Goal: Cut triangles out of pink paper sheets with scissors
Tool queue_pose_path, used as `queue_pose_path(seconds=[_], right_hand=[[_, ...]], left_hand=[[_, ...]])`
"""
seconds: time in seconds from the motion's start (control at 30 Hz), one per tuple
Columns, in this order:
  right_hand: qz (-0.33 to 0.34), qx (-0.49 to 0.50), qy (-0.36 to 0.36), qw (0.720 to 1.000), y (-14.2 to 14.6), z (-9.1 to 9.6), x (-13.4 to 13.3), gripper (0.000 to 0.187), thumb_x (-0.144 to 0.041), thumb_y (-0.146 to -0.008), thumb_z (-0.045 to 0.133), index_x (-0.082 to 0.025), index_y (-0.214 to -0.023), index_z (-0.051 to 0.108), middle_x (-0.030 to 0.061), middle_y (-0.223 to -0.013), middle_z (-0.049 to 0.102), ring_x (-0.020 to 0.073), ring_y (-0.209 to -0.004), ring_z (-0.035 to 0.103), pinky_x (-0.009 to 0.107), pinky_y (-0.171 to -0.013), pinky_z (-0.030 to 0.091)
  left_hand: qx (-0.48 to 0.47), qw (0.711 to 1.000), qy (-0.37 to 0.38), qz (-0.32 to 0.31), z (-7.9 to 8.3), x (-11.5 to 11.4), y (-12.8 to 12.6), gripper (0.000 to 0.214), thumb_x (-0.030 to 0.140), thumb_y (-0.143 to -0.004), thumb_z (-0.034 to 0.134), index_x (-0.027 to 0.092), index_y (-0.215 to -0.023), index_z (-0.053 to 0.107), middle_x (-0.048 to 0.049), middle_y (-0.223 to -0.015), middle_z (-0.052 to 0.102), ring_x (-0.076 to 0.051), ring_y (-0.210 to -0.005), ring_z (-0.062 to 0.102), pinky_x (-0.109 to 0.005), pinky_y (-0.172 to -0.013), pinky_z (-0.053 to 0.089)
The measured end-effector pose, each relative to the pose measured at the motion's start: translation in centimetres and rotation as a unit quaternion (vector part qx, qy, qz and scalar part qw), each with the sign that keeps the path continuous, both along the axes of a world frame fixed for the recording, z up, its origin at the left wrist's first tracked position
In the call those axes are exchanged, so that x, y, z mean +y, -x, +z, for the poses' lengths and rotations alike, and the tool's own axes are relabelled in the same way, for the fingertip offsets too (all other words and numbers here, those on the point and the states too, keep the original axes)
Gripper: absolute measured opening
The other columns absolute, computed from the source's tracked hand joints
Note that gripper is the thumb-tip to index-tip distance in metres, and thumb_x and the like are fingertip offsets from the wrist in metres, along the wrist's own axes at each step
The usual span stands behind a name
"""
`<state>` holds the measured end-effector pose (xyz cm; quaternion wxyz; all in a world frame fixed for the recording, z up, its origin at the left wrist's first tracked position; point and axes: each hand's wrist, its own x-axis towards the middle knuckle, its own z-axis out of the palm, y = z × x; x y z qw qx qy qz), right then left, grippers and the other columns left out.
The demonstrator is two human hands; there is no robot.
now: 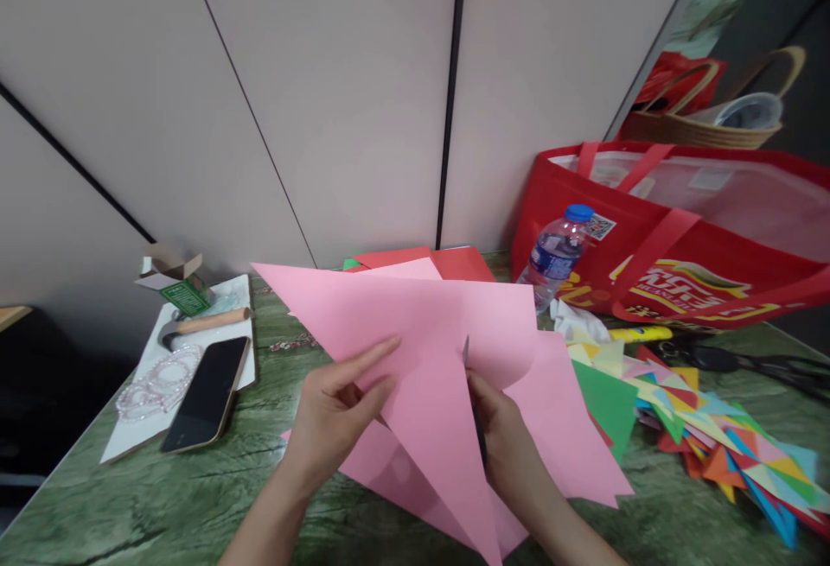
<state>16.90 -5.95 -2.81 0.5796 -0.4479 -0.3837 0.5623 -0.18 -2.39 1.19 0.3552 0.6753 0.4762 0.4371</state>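
Observation:
A large sheet of pink paper (415, 315) is held up over the table, tilted toward me. My left hand (341, 415) pinches its left edge between thumb and fingers. In my right hand (506, 432) is a pair of scissors (465, 350); one blade tip shows above the paper, and the handles are mostly hidden by the fingers. A slit runs from the lower edge up to the blade, and the part right of it curls away. More pink sheets (567, 428) lie beneath on the green table.
At right lie colourful folded paper pieces (726, 436), a green sheet (609, 406), a yellow tube (641, 334), a water bottle (556, 257) and a red bag (661, 229). At left are a phone (208, 393), a hammer (207, 322), beads (159, 383) and a small box (178, 281). A wall panel (337, 99) stands behind.

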Motion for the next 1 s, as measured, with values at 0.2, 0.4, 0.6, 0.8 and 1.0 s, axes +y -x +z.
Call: queue_pose_path(seconds=[0.2,0.4,0.6,0.8,1.0], right_hand=[[-0.006,-0.003,0.009,1.000,0.1,0.2,0.0,0.027,-0.023,-0.061,0.070,-0.019,-0.088,0.069,0.0067,-0.086,0.074,0.0240,-0.082,0.068,0.031,-0.066,0.053],[-0.019,0.004,0.014,1.000,0.2,0.6,-0.2,0.025,-0.027,-0.064,0.067,-0.019,-0.088,0.070,0.0054,-0.084,0.074,0.0231,-0.082,0.067,0.032,-0.071,0.054],[-0.023,0.009,0.018,1.000,0.2,0.7,-0.2,0.024,-0.022,-0.065,0.063,-0.019,-0.086,0.071,0.0047,-0.082,0.074,0.0221,-0.077,0.068,0.031,-0.068,0.054],[-0.027,0.011,0.019,0.999,0.3,1.0,-0.1,0.027,-0.017,-0.059,0.065,-0.021,-0.084,0.072,0.0029,-0.079,0.074,0.0215,-0.075,0.067,0.031,-0.069,0.054],[-0.041,0.016,0.027,0.999,0.4,1.2,-0.1,0.015,-0.023,-0.058,0.067,-0.021,-0.072,0.071,0.0031,-0.074,0.074,0.0221,-0.069,0.066,0.033,-0.066,0.053]], left_hand=[[0.003,1.000,0.003,0.001,0.0,0.0,0.0,0.037,0.021,-0.071,0.067,0.029,-0.107,0.069,-0.0016,-0.072,0.072,-0.005,-0.040,0.027,-0.015,-0.033,0.030],[0.005,1.000,0.007,0.000,0.0,0.0,0.0,0.037,0.022,-0.071,0.066,0.028,-0.108,0.069,-0.0013,-0.067,0.070,-0.004,-0.039,0.025,-0.016,-0.032,0.028],[0.008,1.000,0.004,-0.007,0.1,0.0,-0.1,0.037,0.022,-0.072,0.065,0.029,-0.108,0.069,0.0009,-0.060,0.066,-0.004,-0.039,0.021,-0.016,-0.030,0.023],[0.005,1.000,0.012,-0.012,0.1,0.0,-0.2,0.038,0.022,-0.073,0.064,0.029,-0.110,0.068,0.0040,-0.052,0.059,-0.005,-0.040,0.018,-0.017,-0.032,0.019],[0.020,1.000,0.017,-0.001,0.0,-0.1,-0.2,0.038,0.024,-0.073,0.065,0.027,-0.111,0.068,0.0057,-0.045,0.050,-0.006,-0.042,0.017,-0.019,-0.034,0.017]])
